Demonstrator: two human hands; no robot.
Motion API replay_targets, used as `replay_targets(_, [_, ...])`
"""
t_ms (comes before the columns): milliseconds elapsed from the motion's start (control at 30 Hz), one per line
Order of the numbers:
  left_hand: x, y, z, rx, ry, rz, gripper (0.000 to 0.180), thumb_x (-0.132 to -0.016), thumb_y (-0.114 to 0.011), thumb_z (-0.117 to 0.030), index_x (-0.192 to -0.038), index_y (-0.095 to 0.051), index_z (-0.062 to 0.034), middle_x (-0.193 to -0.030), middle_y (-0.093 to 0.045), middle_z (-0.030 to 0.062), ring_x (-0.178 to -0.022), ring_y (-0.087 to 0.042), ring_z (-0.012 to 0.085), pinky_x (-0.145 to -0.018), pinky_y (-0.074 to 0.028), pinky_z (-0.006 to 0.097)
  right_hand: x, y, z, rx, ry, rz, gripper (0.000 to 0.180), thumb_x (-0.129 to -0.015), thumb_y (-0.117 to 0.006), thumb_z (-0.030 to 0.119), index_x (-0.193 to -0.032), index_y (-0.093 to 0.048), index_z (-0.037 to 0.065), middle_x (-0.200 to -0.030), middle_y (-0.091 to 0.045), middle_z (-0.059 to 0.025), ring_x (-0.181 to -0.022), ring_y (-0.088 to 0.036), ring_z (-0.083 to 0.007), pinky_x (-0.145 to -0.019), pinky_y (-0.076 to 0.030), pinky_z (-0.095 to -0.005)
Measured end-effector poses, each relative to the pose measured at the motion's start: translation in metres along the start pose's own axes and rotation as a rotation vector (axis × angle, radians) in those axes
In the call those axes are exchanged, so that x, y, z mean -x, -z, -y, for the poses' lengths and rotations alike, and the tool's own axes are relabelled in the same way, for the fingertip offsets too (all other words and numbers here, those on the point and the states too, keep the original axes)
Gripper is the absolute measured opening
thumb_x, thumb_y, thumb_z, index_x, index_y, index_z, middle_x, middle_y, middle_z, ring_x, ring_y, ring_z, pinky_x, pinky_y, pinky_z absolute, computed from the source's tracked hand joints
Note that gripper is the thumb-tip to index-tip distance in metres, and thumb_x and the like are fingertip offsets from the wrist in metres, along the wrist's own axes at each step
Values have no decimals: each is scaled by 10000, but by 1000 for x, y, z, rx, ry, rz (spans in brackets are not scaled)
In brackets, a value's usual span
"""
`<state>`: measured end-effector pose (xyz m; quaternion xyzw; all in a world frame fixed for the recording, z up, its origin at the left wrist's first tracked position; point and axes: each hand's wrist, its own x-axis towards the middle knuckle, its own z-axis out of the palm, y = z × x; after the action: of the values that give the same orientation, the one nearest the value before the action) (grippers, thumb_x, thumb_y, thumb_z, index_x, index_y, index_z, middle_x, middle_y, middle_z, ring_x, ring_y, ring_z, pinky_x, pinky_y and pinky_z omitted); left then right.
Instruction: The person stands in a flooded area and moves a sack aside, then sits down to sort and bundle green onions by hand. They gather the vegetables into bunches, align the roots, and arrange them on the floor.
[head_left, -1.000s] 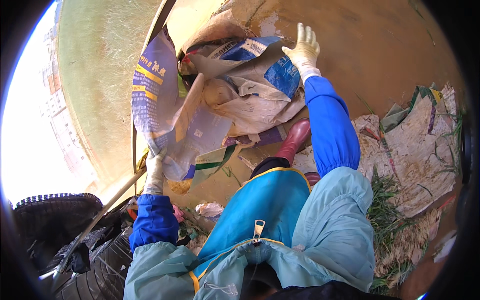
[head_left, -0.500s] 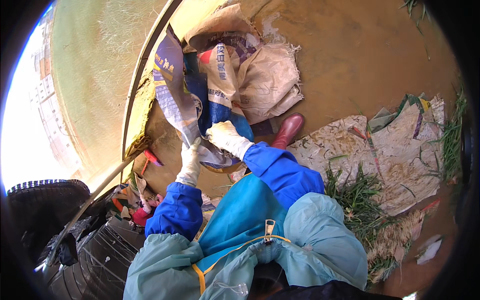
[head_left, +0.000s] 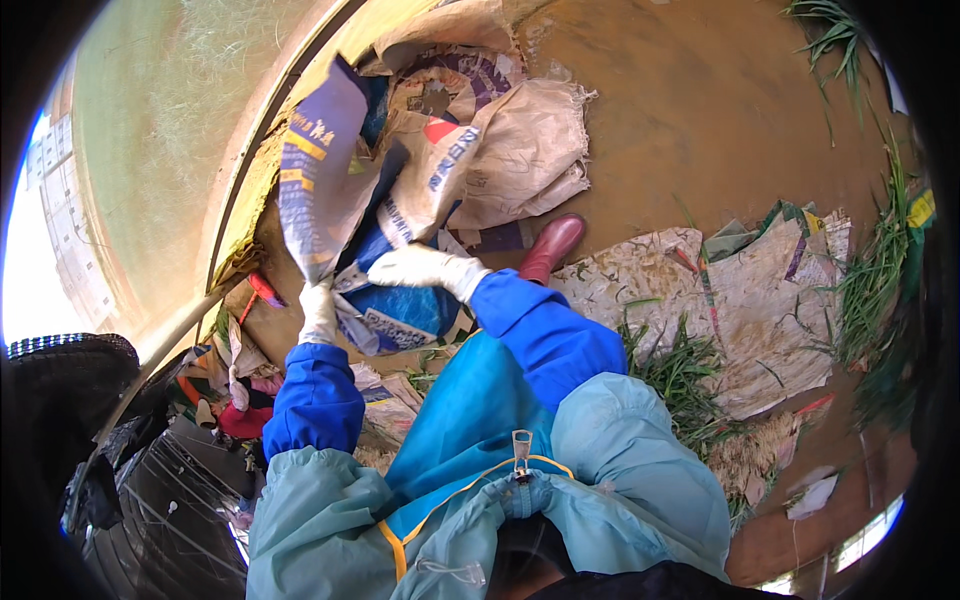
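Note:
A printed woven sack (head_left: 310, 200) hangs in folds before me, with grey-purple, beige and blue panels and its mouth partly spread. My left hand (head_left: 318, 312), in a pale glove, is closed on the lower end of the grey-purple side. To its right, my gloved right hand (head_left: 428, 270) lies across the blue and beige folds, its fingers pointing left and pinching the sack; the fingertips are partly hidden. Behind it lies a crumpled beige woven sack (head_left: 535, 155) with a frayed edge.
Muddy brown ground (head_left: 690, 110) spreads at the far right. A dark red boot (head_left: 553, 246) stands beside the sacks. Flattened dirty sacks (head_left: 765, 330) and cut green leaves (head_left: 680, 370) lie at right. A curved pole (head_left: 165, 345) and a black basket-like thing (head_left: 170, 510) are at left.
My hands have moved apart, the left one shifting left and toward me. The sack's grey-purple side has swung left and more of its blue lower part shows. My view has shifted slightly.

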<state>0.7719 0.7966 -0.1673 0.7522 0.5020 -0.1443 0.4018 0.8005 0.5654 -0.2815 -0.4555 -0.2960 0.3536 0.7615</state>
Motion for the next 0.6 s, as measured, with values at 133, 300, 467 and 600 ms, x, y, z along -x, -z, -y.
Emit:
replay_targets(133, [-4,94,17,-18,-128,-258,223,-851,-589,-122,-1011,-590,34,-549,-575,147,-305,-497,301,-290,-406,389,99,139,-48,281,-507,-1203,451,-819,-648,242,-1172,-539,-15,-1160,-584,-220,-1048,-566,-364,-919,-449,-404])
replay_targets(300, [7,166,17,8,-198,-468,259,-852,-587,-112,-1072,-571,24,-597,-603,178,-304,-508,310,-285,-431,385,160,237,-137,452,-1000,-1392,948,-691,-788,332,-1425,-282,10,-1320,-504,-217,-1244,-472,-342,-1046,-369,-360])
replay_targets(467, [5,170,18,-9,-84,-529,277,-904,-501,-140,-1135,-507,13,-704,-623,207,-390,-578,347,-316,-460,388,129,206,-100,203,-622,-1130,362,-854,-628,200,-1154,-624,-2,-986,-684,-87,-908,-588,-163,-847,-449,-288])
replay_targets(600, [1,142,18,34,-292,-579,293,-850,-468,-57,-1137,-517,-24,-826,-620,186,-425,-595,362,-372,-505,433,208,159,32,496,-358,-1344,328,-917,-545,199,-1188,-597,21,-1129,-644,-150,-1020,-598,-191,-910,-439,-290])
